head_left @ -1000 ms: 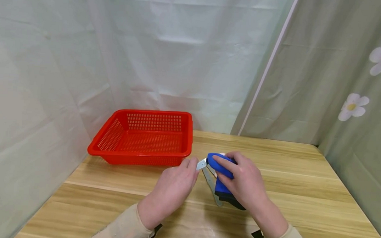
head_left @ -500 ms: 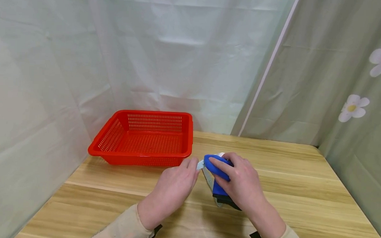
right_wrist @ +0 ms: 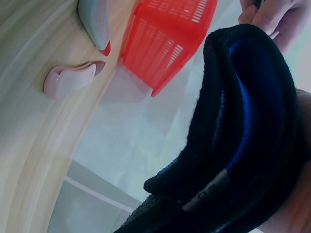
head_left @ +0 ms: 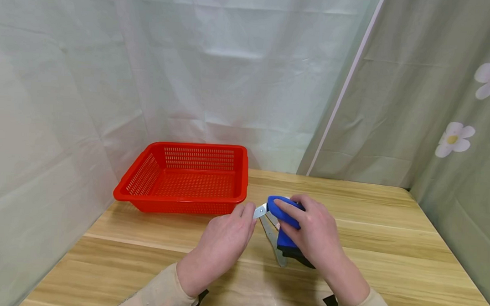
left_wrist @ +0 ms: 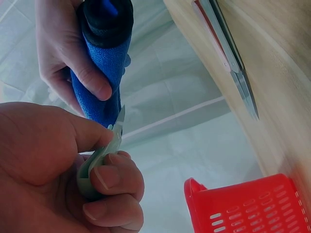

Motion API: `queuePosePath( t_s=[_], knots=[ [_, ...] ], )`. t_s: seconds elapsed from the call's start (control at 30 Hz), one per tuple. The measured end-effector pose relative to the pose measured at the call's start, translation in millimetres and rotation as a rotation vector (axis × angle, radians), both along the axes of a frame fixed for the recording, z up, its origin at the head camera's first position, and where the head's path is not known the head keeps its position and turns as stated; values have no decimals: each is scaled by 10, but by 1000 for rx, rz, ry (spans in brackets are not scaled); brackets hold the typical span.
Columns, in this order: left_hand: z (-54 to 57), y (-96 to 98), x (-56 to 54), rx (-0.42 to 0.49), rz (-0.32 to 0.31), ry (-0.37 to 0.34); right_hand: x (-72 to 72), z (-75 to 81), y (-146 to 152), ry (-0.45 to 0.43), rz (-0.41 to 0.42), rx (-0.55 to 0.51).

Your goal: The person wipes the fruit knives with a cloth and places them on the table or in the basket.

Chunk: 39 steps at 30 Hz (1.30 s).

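My left hand (head_left: 220, 243) grips a small folding knife by its pale green handle (left_wrist: 87, 177), fingers curled round it. Its silver blade (head_left: 260, 211) sticks out to the right and touches the tip of a folded blue cloth with black edging (head_left: 285, 213). That cloth is held in my right hand (head_left: 316, 231), thumb and fingers wrapped about it; in the right wrist view its black folds (right_wrist: 243, 111) fill much of the picture. Below the hands a grey-green folding knife (head_left: 273, 243) lies on the table, with a pink-handled one (right_wrist: 70, 82) close by, mostly hidden in the head view.
A red plastic basket (head_left: 181, 199) with slotted walls stands at the back left of the wooden table (head_left: 389, 232). Pale curtains (head_left: 232, 79) hang behind and at both sides.
The right hand and the cloth shifted slightly left along the blade, then back right, baring more of the metal. The left hand and the knife have stayed put.
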<state>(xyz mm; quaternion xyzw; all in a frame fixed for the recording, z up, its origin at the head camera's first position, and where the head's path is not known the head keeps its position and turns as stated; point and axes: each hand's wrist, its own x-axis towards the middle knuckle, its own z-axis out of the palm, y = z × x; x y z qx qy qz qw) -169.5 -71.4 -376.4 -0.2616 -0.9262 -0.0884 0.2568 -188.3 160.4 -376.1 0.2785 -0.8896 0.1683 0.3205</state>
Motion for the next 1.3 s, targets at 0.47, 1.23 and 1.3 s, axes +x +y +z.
queuePosePath(
  t_s=[0.47, 1.23, 1.3],
  knots=[
    [13, -9, 0, 6, 8, -2, -103, -1, 174, -13, -74, -49],
    [21, -33, -25, -1, 10, 11, 59, 112, -7, 65, -57, -3],
    [25, -33, -24, -2, 11, 5, 84, 117, -52, 59, -53, 12]
  ],
)
